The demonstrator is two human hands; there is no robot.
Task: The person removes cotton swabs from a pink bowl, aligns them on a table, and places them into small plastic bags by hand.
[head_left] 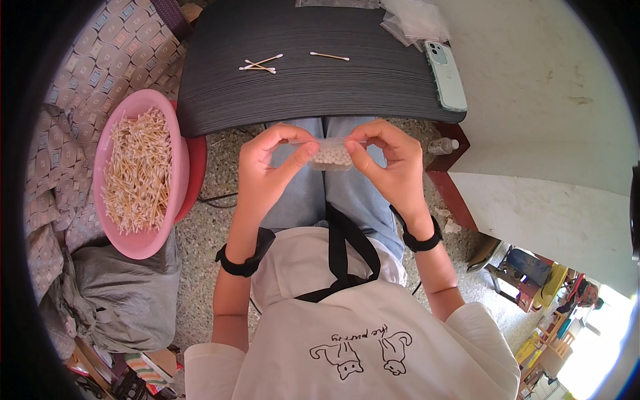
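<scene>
Between my two hands, above my lap and just in front of the table edge, hangs a small clear plastic bag (pixel 332 157) packed with cotton swabs, their white tips facing up. My left hand (pixel 270 160) pinches the bag's top edge at its left corner between thumb and forefinger. The right corner is pinched the same way by my right hand (pixel 390 160). Crossed cotton swabs (pixel 262 65) lie on the dark table (pixel 373 93), and a single cotton swab (pixel 329 57) rests to their right.
To my left, a pink basin (pixel 181 177) full of loose cotton swabs sits on something red. At the table's right edge lies a pale phone (pixel 445 77), with clear plastic bags (pixel 417 21) behind it. A bottle (pixel 443 146) stands by the wall at the right.
</scene>
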